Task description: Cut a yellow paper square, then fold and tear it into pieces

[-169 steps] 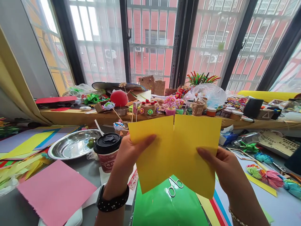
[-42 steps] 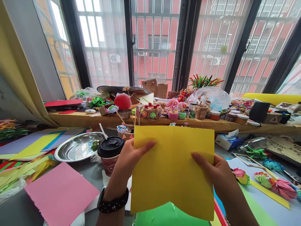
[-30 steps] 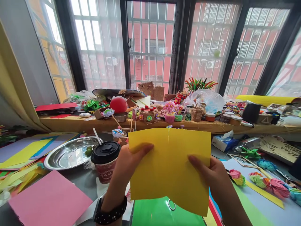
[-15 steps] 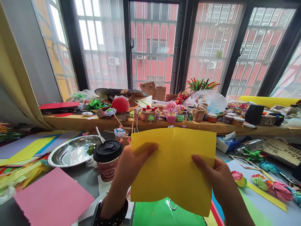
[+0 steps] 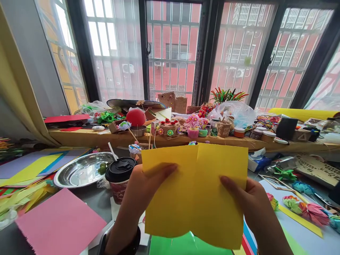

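Observation:
A sheet of yellow paper with a crease down its middle is held up in front of me. My left hand grips its left edge, thumb on the near face and fingers hidden behind. On the right edge my right hand holds it the same way. The sheet bends slightly at the crease, and its lower edge dips in two curves. Beneath it lies a shiny green sheet, mostly covered from view.
A lidded paper cup with a straw stands left of my left hand, by a metal plate. Pink paper lies front left. Paper flowers are at right. Crafts, including a red balloon, crowd the window ledge.
My hands have moved a little apart, so the yellow paper is opened out wider and looks slightly larger. The ring seen on the green sheet is now covered.

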